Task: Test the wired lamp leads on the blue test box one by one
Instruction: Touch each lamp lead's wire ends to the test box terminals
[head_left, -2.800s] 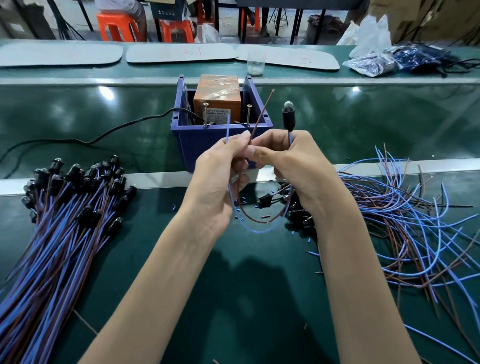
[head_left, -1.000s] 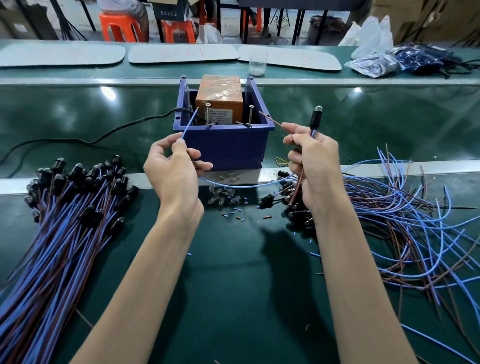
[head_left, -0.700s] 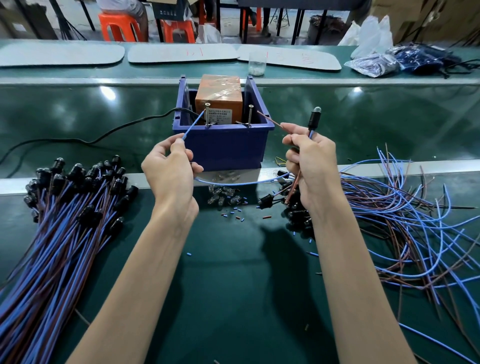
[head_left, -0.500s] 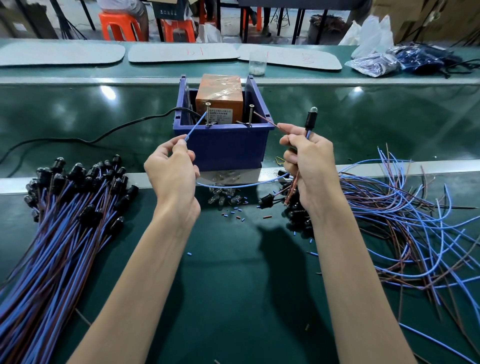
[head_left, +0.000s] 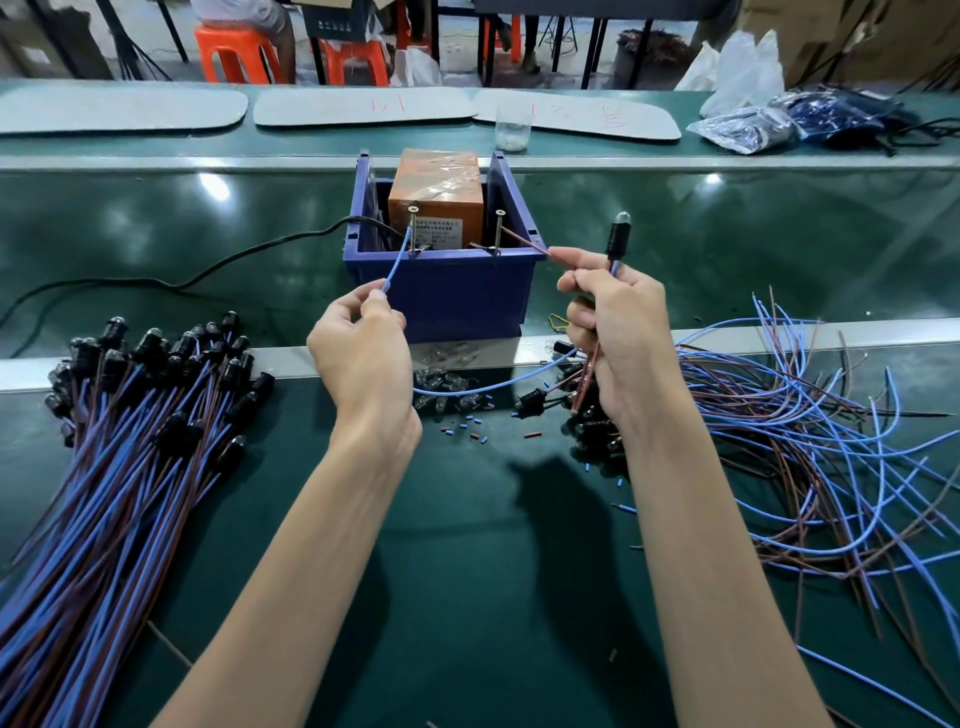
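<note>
- Green bench (head_left: 467, 571) carries the blue test box (head_left: 457, 296) just beyond both hands, which are held apart, one near each front corner.
- Left hand (head_left: 363, 353) pinches the blue lead (head_left: 396, 262); its tip reaches the left screw post (head_left: 413, 228).
- Right hand (head_left: 618, 332) pinches the brown lead (head_left: 524, 243), which runs to the right screw post (head_left: 500, 231), and holds the black lamp (head_left: 618, 236) upright (bulb on top).
- Bundled leads (head_left: 104, 467) lie at the left, loose wires (head_left: 831, 441) at the right.

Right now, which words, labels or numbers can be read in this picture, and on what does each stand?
White label on the orange box: printed lines, too small to read.
Red marks on the grey mats: faint, not legible.
No other text shows.
</note>
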